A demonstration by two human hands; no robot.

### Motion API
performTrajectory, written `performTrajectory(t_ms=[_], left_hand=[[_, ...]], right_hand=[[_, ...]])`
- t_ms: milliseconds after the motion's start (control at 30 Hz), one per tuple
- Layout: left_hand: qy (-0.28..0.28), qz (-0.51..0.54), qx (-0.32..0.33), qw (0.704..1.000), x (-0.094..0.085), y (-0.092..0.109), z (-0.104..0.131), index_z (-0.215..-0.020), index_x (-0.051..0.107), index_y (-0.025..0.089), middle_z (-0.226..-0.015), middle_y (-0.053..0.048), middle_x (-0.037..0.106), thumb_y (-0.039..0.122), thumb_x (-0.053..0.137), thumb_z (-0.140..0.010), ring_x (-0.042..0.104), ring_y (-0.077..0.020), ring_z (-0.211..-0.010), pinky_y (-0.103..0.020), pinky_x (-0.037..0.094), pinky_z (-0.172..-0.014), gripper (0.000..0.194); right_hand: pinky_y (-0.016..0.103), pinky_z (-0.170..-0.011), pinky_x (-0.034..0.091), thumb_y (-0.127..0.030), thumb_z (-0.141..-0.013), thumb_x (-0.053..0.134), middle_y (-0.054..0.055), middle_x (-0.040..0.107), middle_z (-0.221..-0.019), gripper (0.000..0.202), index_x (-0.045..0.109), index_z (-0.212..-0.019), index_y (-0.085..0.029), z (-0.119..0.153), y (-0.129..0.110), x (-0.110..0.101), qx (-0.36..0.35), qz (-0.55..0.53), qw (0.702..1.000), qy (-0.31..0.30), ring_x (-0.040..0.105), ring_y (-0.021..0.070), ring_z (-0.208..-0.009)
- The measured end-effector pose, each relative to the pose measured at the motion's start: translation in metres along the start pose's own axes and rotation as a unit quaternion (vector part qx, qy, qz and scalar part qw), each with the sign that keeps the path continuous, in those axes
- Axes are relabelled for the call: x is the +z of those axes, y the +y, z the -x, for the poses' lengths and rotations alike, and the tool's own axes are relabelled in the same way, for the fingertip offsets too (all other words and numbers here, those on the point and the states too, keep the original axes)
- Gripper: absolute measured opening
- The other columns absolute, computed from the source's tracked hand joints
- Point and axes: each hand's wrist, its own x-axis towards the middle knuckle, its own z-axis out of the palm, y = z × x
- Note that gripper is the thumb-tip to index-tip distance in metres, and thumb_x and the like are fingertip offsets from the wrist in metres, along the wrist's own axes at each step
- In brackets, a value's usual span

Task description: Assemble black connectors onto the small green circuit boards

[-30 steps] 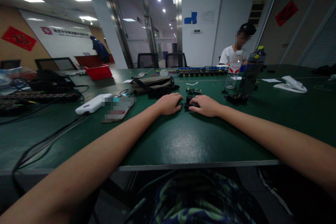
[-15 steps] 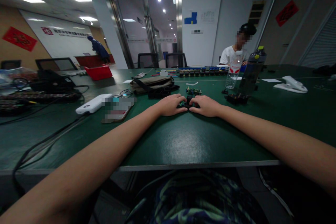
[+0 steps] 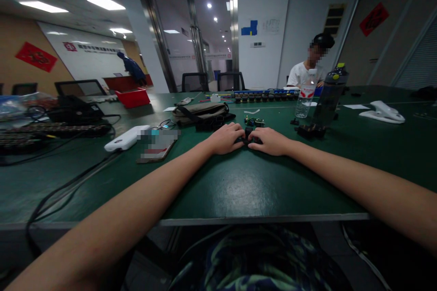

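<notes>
Presently, the left hand (image 3: 225, 139) and right hand (image 3: 271, 141) curl at the black part (image 3: 249, 132) between them, nearer than the circuit boards (image 3: 254, 122), apparently mid-handling; clamping cannot be confirmed, and the next move calls for steady fingers.

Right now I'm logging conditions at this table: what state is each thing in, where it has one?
Left hand, fingers curled, grip unclear.
Right hand, closed on the small black part.
Small black part, between the hands, partly hidden.
Clear water bottle, upright, capped.
Dark bottle, upright, lidded.
White power bank, lying flat, cable at near end.
Red bin, upright, contents unclear.
Glass doors, apparently shut.
Ceiling lights, lit.
</notes>
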Motion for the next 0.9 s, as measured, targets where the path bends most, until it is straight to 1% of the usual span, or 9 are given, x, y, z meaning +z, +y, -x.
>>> performTrajectory(t_ms=[200, 333, 433, 533, 700, 900], left_hand=[[0.045, 0.016, 0.011, 0.999, 0.0014, -0.0011, 0.0002, -0.109, 0.062, 0.019, -0.116, -0.011, 0.061, 0.037, 0.049, -0.097, 0.056, -0.0246, -0.107, -0.038, 0.045, -0.093, 0.025], [0.063, 0.033, 0.020, 0.997, 0.0039, -0.0021, -0.0007, -0.107, 0.060, 0.018, -0.113, -0.010, 0.062, 0.038, 0.048, -0.097, 0.057, -0.0242, -0.103, -0.038, 0.046, -0.090, 0.024], [0.059, 0.035, 0.015, 0.998, 0.0045, -0.0025, -0.0007, -0.108, 0.059, 0.018, -0.112, -0.011, 0.062, 0.039, 0.050, -0.096, 0.058, -0.0248, -0.102, -0.038, 0.046, -0.089, 0.026], [0.055, 0.033, 0.006, 0.998, 0.0041, -0.0032, 0.0000, -0.111, 0.057, 0.018, -0.113, -0.011, 0.062, 0.041, 0.052, -0.095, 0.058, -0.0251, -0.104, -0.038, 0.047, -0.089, 0.029], [0.045, 0.031, -0.004, 0.999, 0.0033, -0.0034, 0.0006, -0.114, 0.055, 0.018, -0.115, -0.010, 0.062, 0.041, 0.053, -0.094, 0.059, -0.0252, -0.108, -0.038, 0.047, -0.091, 0.030], [0.022, 0.026, -0.018, 0.999, 0.0012, -0.0015, 0.0006, -0.116, 0.055, 0.018, -0.117, -0.011, 0.061, 0.042, 0.052, -0.095, 0.059, -0.0259, -0.110, -0.039, 0.047, -0.093, 0.032]], right_hand=[[0.031, -0.079, 0.043, -0.040, -0.093, 0.060, 0.009, 0.069, -0.095, 0.034, 0.066, -0.115, -0.016, 0.0000, -0.0006, 0.0004, -0.006, -0.018, 1.000, 0.011, 0.063, 0.0216, -0.087], [0.030, -0.074, 0.041, -0.043, -0.093, 0.059, 0.009, 0.068, -0.093, 0.031, 0.065, -0.105, -0.014, -0.0001, -0.0003, 0.0005, -0.020, -0.009, 1.000, 0.010, 0.061, 0.0206, -0.083], [0.029, -0.070, 0.038, -0.044, -0.091, 0.062, 0.009, 0.068, -0.092, 0.030, 0.063, -0.100, -0.015, 0.0003, -0.0009, -0.0003, -0.015, -0.010, 1.000, 0.015, 0.060, 0.0198, -0.080], [0.028, -0.069, 0.037, -0.044, -0.089, 0.064, 0.008, 0.068, -0.092, 0.031, 0.061, -0.100, -0.016, 0.0008, -0.0017, -0.0013, -0.004, -0.009, 1.000, 0.020, 0.059, 0.0195, -0.079], [0.028, -0.068, 0.037, -0.045, -0.089, 0.064, 0.008, 0.069, -0.092, 0.031, 0.062, -0.100, -0.016, 0.0010, -0.0021, -0.0016, 0.014, -0.006, 1.000, 0.024, 0.060, 0.0197, -0.079], [0.027, -0.066, 0.037, -0.046, -0.087, 0.066, 0.007, 0.069, -0.090, 0.031, 0.063, -0.100, -0.017, 0.0010, -0.0009, -0.0004, 0.029, -0.007, 0.999, 0.045, 0.061, 0.0193, -0.079]])
